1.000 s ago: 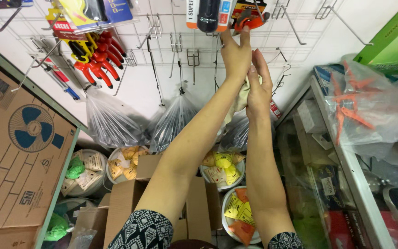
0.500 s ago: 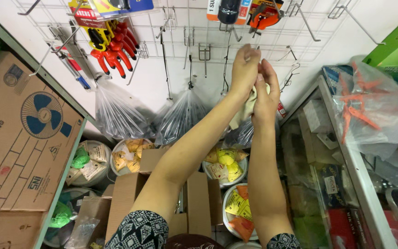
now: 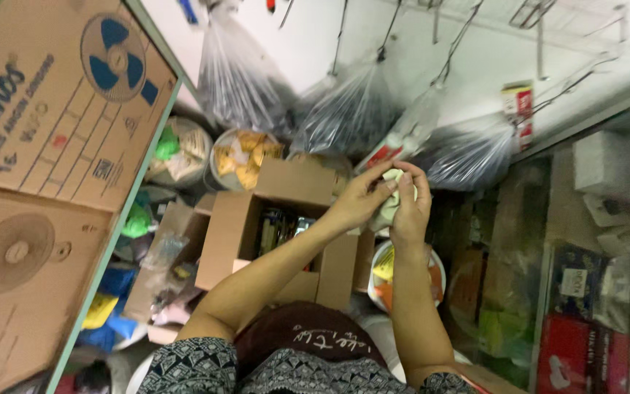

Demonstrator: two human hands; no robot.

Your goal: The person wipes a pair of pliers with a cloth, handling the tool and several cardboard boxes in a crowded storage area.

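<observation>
At my far left stand two big cardboard boxes (image 3: 45, 109), each printed with a picture of a fan, stacked along a green shelf edge. Just past them, low down, sit round tubs (image 3: 184, 149) full of small packets, green ones in one and yellow ones in the next. Above the tubs a clear plastic bag (image 3: 238, 69) hangs from a hook on the white wall.

In the middle, below my arms, is an open brown carton (image 3: 257, 219) with its flaps up and dark things standing inside it.

My left hand (image 3: 359, 201) reaches forward over that carton, its fingers curled and pressed onto a small pale green packet (image 3: 394, 197). My right hand (image 3: 411, 208) meets it from the other side, fingers wrapped over the same packet, so both hands pinch it between them, touching each other. The packet sits above the far edge of the carton, in front of the hanging bags. It is mostly covered by my fingers, so I cannot say what it is; it may be soft, like cloth or folded plastic.

Behind my hands hang more bags (image 3: 468, 149) of dark goods. Under my right forearm is a white bowl (image 3: 432, 266) with yellow and orange packets. To the right stands a glass-fronted cabinet (image 3: 585, 255) holding boxes.
</observation>
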